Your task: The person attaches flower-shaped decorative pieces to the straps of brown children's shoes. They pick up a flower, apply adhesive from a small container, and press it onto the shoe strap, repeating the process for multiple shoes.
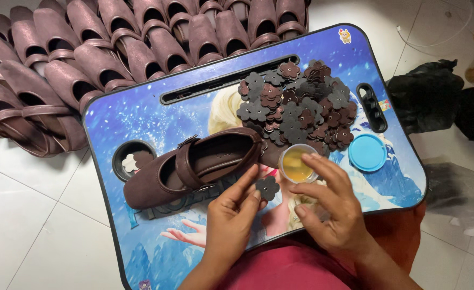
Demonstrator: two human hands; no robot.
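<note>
Shoes (86, 59): many brown ones lie on the floor, top left.
Worktop (140, 115): blue lap tray with a picture.
Shoe (194, 167): lies on the worktop, left of the hands.
Left hand (231, 215): grip pinched shut on a dark flower (267, 188).
Cup (297, 164): holds yellow glue.
Right hand (331, 207): grip open, fingers touching the cup.
Pile (301, 104): more flowers, behind the cup.
Lid (367, 152): blue, far right.
</note>
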